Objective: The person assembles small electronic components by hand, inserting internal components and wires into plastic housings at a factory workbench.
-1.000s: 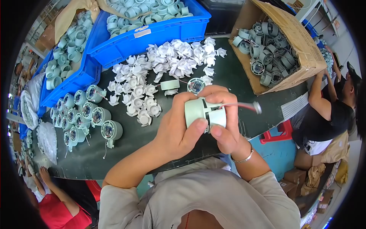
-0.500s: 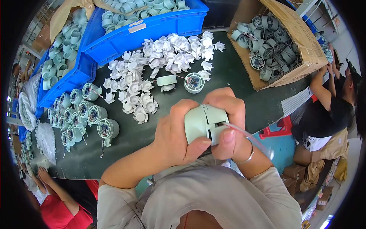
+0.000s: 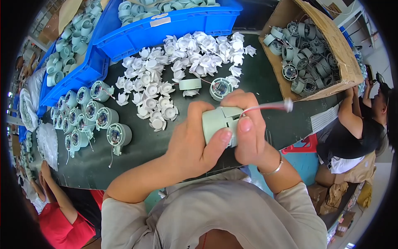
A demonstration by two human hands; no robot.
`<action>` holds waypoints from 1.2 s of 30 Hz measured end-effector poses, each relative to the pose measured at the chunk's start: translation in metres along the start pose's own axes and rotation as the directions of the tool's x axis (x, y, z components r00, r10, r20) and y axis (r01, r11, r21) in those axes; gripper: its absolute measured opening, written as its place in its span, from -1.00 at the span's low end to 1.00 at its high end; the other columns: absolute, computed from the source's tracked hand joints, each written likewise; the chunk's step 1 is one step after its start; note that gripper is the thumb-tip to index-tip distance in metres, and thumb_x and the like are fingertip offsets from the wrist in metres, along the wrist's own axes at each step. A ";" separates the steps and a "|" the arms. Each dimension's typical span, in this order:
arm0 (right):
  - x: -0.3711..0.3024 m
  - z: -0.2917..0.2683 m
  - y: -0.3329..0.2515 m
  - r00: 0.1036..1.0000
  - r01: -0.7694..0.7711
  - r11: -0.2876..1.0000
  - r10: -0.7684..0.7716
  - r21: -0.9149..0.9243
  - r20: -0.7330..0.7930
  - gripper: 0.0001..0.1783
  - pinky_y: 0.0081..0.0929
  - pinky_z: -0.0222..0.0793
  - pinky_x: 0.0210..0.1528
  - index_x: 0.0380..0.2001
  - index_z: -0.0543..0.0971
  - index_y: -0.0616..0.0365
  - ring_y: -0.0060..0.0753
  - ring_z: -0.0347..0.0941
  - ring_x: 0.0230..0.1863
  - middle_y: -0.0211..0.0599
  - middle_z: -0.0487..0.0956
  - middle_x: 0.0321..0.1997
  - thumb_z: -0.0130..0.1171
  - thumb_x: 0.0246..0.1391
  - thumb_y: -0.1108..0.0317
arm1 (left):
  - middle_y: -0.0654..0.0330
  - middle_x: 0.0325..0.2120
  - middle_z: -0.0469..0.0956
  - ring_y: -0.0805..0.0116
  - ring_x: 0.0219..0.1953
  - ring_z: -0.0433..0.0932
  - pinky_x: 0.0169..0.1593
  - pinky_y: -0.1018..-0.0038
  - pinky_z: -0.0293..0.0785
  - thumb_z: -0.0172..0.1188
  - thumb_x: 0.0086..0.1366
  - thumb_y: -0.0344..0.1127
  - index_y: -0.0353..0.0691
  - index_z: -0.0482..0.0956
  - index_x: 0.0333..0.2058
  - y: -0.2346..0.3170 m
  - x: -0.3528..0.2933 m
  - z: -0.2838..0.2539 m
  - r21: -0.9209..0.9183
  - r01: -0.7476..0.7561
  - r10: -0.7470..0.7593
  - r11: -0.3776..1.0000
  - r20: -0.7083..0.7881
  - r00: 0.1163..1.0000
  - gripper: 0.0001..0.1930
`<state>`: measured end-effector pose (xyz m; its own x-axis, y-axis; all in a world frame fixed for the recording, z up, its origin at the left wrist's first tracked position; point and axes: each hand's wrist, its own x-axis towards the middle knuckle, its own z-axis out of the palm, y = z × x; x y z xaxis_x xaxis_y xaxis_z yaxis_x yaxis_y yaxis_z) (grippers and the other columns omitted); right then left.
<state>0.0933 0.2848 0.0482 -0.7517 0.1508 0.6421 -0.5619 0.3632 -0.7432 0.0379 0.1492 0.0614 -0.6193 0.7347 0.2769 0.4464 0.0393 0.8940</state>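
Between my two hands is a pale green round plastic housing (image 3: 210,123), with a split and a small slot in its side facing me. My left hand (image 3: 186,143) wraps its left side, thumb pressed on the front. My right hand (image 3: 252,135) grips the right side, thumb beside the slot. A thin red and white wire (image 3: 265,106) with a white plug leaves the slot and points right. Just beyond my fingers lie an open housing (image 3: 221,88) with a circuit board inside and another green ring (image 3: 190,84) on its side. The far side of the held housing is hidden.
White bladed impellers (image 3: 147,89) lie heaped on the dark green table (image 3: 145,155). Several housings with circuit boards (image 3: 119,135) stand at left. Blue bins (image 3: 174,31) of green rings stand behind; a cardboard box (image 3: 348,62) of housings is at right. Other people work on both sides.
The wire and plug have swung up from below the right thumb to point right above my right hand. The held housing has tilted a little; both hands still grip it.
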 end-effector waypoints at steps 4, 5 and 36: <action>0.000 0.007 -0.012 0.996 0.084 0.989 -0.084 -0.124 0.004 -0.72 -0.40 0.21 -0.58 -0.33 0.27 0.38 -0.18 0.22 -0.59 -0.02 0.28 -0.47 -0.15 -0.04 0.34 | -0.10 -0.56 0.43 -0.02 -0.55 0.47 -0.50 0.30 0.38 -0.02 0.15 -0.14 -0.40 0.11 -0.18 -0.010 -0.012 0.015 -0.096 -0.154 0.137 0.983 -0.164 0.977 -0.55; 0.001 0.008 -0.013 0.997 0.078 0.990 -0.078 -0.119 0.005 -0.72 -0.40 0.21 -0.58 -0.33 0.27 0.38 -0.18 0.22 -0.59 -0.02 0.28 -0.47 -0.15 -0.04 0.34 | -0.12 -0.55 0.42 -0.02 -0.54 0.47 -0.50 0.30 0.38 -0.01 0.14 -0.13 -0.41 0.09 -0.17 -0.012 -0.012 0.014 -0.096 -0.141 0.124 0.985 -0.167 0.978 -0.53; 0.041 -0.042 0.055 0.707 -0.524 0.807 0.591 0.273 -0.389 -0.39 -0.62 0.24 -0.30 -0.28 0.26 0.17 -0.46 0.27 -0.33 -0.23 0.32 -0.37 0.03 -0.13 -0.18 | -0.12 -0.18 0.41 -0.01 -0.16 0.41 -0.11 0.24 0.34 0.05 0.04 0.02 -0.21 0.37 -0.08 -0.212 0.164 -0.420 0.910 0.399 -0.535 -0.111 -0.393 0.748 -0.47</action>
<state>0.0463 0.3491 0.0411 -0.7288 0.6790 0.0877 -0.1535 -0.0373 -0.9874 -0.4294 -0.0227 0.0656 -0.9559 0.2619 -0.1332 0.2912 0.9052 -0.3095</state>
